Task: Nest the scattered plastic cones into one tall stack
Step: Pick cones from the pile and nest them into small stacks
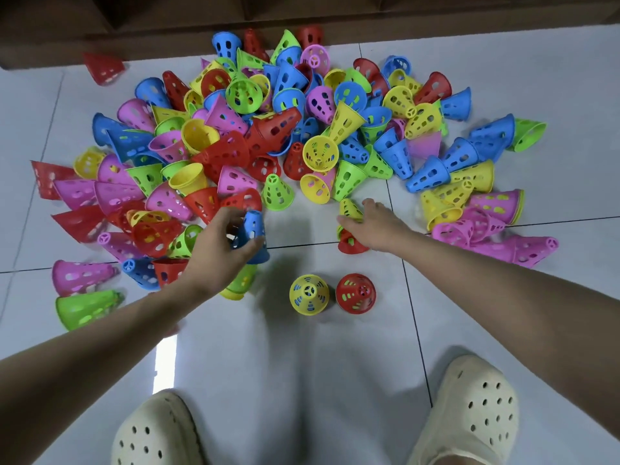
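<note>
My left hand (223, 245) grips a blue cone (252, 234) by its wall; right hand (375, 226) spread over a yellow-green cone (349, 209); light, stiff, likely slippery.

Glossy tiled floor (302, 380), perforated plastic cones (214, 156)
</note>
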Demonstrator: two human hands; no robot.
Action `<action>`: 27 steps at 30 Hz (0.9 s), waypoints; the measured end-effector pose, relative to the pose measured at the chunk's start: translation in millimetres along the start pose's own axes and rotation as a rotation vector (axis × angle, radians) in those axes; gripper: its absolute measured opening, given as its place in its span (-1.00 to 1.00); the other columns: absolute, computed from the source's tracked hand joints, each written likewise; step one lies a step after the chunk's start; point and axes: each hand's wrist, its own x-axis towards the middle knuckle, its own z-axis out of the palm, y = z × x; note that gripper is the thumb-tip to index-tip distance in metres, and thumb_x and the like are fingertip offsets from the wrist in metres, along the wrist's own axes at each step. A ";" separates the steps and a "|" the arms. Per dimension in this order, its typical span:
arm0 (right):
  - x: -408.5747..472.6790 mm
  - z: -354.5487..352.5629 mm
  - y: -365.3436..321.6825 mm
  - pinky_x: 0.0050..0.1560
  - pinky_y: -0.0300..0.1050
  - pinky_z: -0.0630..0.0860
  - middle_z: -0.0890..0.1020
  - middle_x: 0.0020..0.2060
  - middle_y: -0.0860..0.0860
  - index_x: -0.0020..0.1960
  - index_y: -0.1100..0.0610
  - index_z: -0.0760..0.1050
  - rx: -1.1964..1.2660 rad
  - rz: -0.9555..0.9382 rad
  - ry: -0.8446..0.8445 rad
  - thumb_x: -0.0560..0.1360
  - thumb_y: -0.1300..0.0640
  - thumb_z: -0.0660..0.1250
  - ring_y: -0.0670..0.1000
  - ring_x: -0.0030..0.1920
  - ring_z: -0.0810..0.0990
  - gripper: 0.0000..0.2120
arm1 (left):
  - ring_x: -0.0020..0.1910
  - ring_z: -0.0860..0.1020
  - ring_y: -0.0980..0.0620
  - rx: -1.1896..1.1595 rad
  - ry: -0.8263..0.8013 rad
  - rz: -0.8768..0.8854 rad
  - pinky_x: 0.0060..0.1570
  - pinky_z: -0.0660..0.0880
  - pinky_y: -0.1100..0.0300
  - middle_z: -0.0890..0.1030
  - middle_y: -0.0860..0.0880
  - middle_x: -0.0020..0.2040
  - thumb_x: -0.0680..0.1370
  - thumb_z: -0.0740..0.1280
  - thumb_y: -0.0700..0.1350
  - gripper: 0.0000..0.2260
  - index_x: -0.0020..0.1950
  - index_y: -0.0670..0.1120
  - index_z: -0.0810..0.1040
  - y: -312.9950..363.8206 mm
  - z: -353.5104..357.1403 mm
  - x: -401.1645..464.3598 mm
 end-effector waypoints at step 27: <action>-75.5 -22.4 8.3 0.11 -0.10 0.59 0.72 0.03 0.12 0.14 0.22 0.61 1.070 -0.045 0.064 0.53 0.12 0.44 -0.01 0.01 0.68 -0.76 | 0.24 0.51 -0.20 0.508 -0.200 0.204 0.24 0.40 0.02 0.57 -0.15 0.25 0.56 0.31 0.06 -0.55 0.38 -0.16 0.48 -27.3 31.8 -16.0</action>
